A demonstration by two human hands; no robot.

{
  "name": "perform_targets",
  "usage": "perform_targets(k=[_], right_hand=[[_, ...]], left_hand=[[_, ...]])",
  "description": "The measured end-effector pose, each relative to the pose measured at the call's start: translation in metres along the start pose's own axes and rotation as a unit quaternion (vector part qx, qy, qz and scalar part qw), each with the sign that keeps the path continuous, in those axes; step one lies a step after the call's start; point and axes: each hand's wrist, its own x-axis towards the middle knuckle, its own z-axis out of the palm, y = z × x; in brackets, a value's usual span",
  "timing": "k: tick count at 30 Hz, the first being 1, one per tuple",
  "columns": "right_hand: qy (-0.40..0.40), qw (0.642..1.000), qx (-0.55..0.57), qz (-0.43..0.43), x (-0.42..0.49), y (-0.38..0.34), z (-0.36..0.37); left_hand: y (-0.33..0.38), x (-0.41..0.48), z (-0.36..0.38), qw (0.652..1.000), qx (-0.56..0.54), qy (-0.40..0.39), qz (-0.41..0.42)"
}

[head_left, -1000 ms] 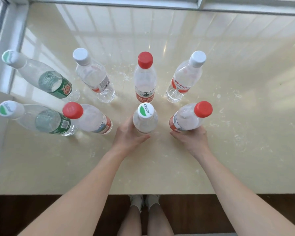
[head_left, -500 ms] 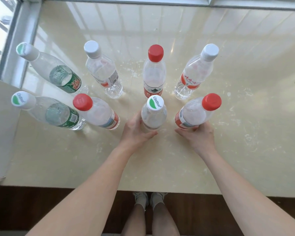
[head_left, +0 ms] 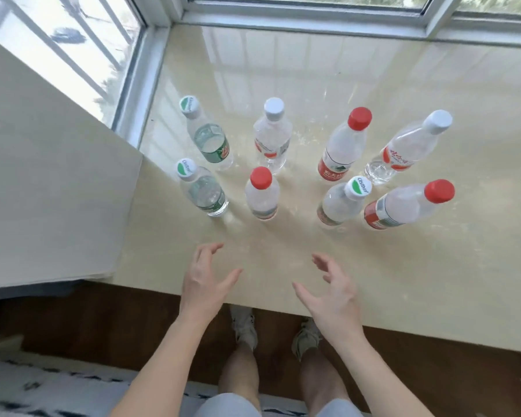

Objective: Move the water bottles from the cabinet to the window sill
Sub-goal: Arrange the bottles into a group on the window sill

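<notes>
Hands (head_left: pixel 205 284) withdrawn — Cestbon bottle (head_left: pixel 340 203) freed.

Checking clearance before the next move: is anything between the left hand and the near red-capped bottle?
No. In the head view, only bare window sill separates the open left hand from the red-capped bottle.

Eight bottles upright on the sill (head_left: pixel 433 266), both my hands empty above its near edge.

My left hand (head_left: pixel 203 284) and right hand (head_left: pixel 333 291) hang spread-fingered, palms facing each other, touching nothing. The bottles stand in two rows of four toward the sill's left end: the far row (head_left: pixel 342 149) nearer the window (head_left: pixel 298 13), the near row (head_left: pixel 262 195) closer to me. Caps are green-and-white, white and red. Beyond the near edge I see my legs and shoes (head_left: pixel 245 325).
</notes>
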Motion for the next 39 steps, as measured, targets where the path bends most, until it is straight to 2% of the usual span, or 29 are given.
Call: perform_targets(k=[6, 10, 14, 18, 30, 35, 39], right_hand=[[-0.005, 1.0, 0.018, -0.018, 0.064, -0.053, 0.062], [0.051, 0.999, -0.001, -0.015, 0.102, -0.065, 0.081], [0.102, 0.994, -0.005, -0.029, 0.113, -0.072, 0.093], [0.134, 0.991, 0.005, -0.016, 0.111, -0.076, 0.097], [0.099, 0.995, 0.011, 0.006, 0.117, -0.078, 0.091], [0.084, 0.996, 0.012, 0.013, 0.118, -0.077, 0.09], [0.073, 0.997, 0.016, 0.021, 0.118, -0.076, 0.089]], left_hand=[[-0.04, 0.063, -0.066, 0.998, 0.034, 0.033, 0.032], [-0.045, 0.109, -0.075, 0.998, -0.033, -0.001, 0.044], [-0.034, 0.133, -0.075, 0.988, -0.103, -0.029, 0.109], [-0.024, 0.14, -0.075, 0.984, -0.124, -0.044, 0.124], [-0.035, 0.155, -0.083, 0.974, -0.093, -0.103, 0.182], [-0.03, 0.152, -0.074, 0.978, -0.104, -0.074, 0.165], [-0.031, 0.155, -0.078, 0.977, -0.093, -0.088, 0.168]])
